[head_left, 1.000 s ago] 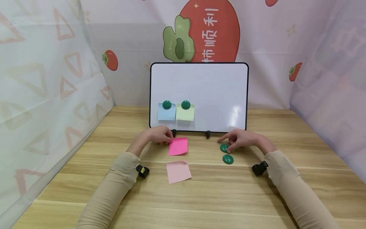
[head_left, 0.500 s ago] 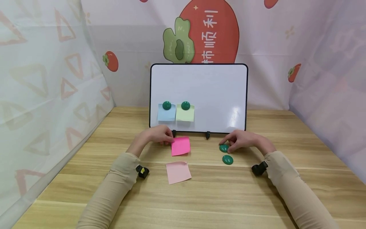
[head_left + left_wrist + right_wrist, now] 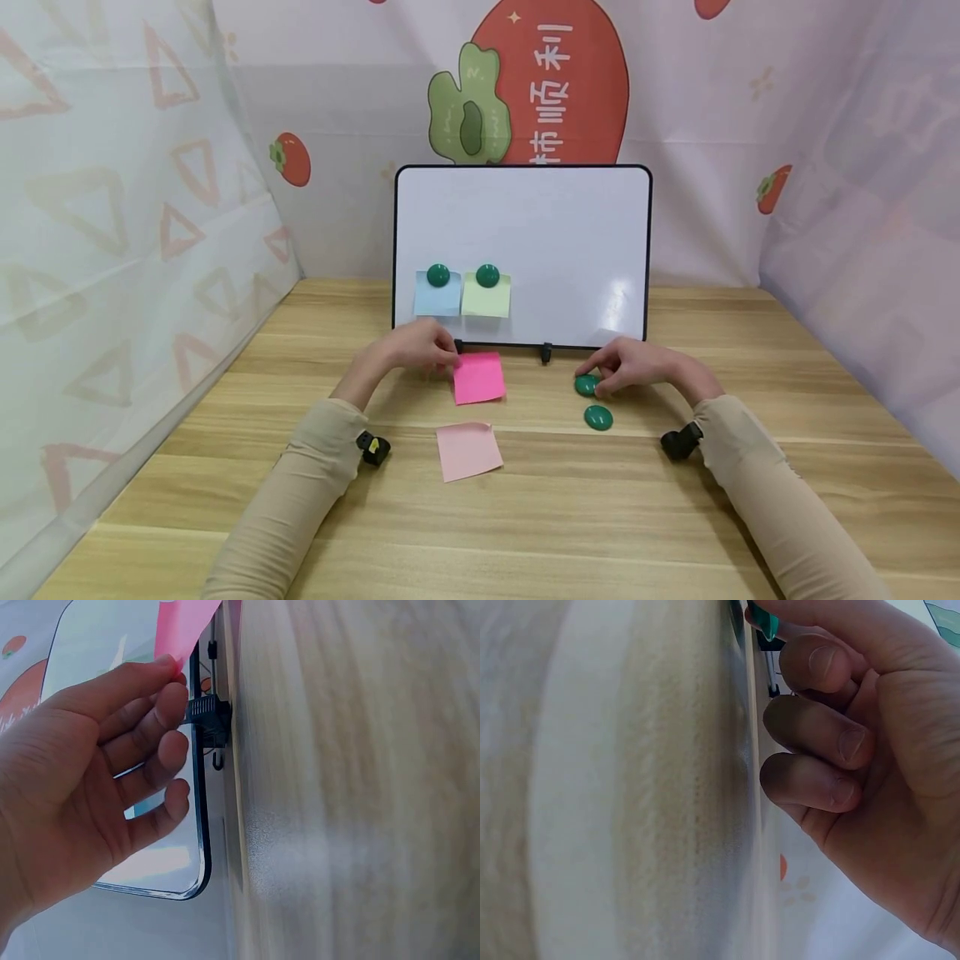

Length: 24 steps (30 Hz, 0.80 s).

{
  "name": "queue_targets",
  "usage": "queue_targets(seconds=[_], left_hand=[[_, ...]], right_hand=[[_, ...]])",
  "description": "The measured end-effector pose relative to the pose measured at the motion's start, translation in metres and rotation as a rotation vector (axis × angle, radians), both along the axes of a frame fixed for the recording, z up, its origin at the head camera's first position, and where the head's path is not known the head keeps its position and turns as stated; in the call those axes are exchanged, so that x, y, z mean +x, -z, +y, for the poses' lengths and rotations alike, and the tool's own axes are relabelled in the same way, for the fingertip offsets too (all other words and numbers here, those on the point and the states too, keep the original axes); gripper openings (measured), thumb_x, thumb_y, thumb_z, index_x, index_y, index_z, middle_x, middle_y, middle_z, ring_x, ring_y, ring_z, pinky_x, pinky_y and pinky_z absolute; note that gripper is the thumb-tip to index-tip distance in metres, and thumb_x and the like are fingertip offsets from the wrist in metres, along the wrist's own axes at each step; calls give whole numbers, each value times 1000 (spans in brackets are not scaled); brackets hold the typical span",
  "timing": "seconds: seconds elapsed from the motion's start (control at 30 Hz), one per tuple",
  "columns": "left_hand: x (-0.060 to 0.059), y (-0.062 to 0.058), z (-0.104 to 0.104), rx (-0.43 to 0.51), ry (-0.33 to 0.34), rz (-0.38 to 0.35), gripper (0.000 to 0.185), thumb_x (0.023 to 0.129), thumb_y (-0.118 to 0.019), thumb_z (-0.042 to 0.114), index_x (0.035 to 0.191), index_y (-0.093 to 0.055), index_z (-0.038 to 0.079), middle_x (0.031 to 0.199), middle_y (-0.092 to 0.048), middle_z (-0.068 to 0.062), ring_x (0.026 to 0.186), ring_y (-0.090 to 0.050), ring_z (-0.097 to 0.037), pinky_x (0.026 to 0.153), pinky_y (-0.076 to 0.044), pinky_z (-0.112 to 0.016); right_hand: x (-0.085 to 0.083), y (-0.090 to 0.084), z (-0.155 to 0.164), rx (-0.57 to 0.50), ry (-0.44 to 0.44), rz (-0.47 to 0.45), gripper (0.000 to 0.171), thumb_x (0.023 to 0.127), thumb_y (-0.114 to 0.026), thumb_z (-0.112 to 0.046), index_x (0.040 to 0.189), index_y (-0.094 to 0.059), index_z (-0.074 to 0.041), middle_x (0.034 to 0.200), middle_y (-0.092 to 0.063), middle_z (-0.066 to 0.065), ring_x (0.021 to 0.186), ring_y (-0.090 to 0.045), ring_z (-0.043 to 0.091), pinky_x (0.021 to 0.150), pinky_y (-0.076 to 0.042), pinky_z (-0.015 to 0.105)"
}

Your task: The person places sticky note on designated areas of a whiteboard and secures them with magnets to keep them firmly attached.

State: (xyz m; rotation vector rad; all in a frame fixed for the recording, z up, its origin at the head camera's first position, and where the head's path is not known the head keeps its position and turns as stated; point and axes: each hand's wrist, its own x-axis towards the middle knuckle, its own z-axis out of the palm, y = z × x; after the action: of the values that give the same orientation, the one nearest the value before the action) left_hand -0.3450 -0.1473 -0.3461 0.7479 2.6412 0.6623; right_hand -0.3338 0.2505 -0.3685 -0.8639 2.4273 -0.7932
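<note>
Before the whiteboard (image 3: 522, 242), left hand (image 3: 417, 350) pinches the bright pink note (image 3: 478, 377); right hand (image 3: 633, 368) grips 1 green magnet (image 3: 587, 384), another magnet (image 3: 597, 417) just beside.

Soft, even, bright light fills the head view, with only faint shadows under the sleeves. A pale patch of glare sits on the whiteboard (image 3: 617, 302) at its lower right. Both wrist views are turned sideways; the table (image 3: 352, 795) smears into blur there, more so on the right, and the close fingers (image 3: 814, 727) look soft.
</note>
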Motion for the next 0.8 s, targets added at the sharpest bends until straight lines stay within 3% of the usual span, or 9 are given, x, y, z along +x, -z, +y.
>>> queue_targets(seconds=[0.3,0.6,0.8], left_hand=[[2,-8,2,83,1,56,14,93,-69,31,87,-76,21,76,-70,-3,74,-59,-15,72,-50,-30],[6,-11,6,112,-42,124,13,91,-71,31,86,-77,21,81,-73,-5,73,-60,-16,68,-48,-31],[0,-14,16,105,-37,212,15,91,-71,33,86,-77,21,75,-70,0,70,-58,-14,65,-47,-30]], right_hand=[[1,-2,-2,-10,3,39,39,87,-75,-18,124,-69,-12,70,-51,-5,61,-44,6,58,-37,20],[2,-2,-3,-22,9,46,41,85,-77,-21,124,-69,-11,70,-51,-4,62,-45,7,59,-37,21],[2,-7,-3,-29,27,77,40,85,-77,-21,124,-70,-12,69,-48,-3,62,-44,9,59,-36,22]])
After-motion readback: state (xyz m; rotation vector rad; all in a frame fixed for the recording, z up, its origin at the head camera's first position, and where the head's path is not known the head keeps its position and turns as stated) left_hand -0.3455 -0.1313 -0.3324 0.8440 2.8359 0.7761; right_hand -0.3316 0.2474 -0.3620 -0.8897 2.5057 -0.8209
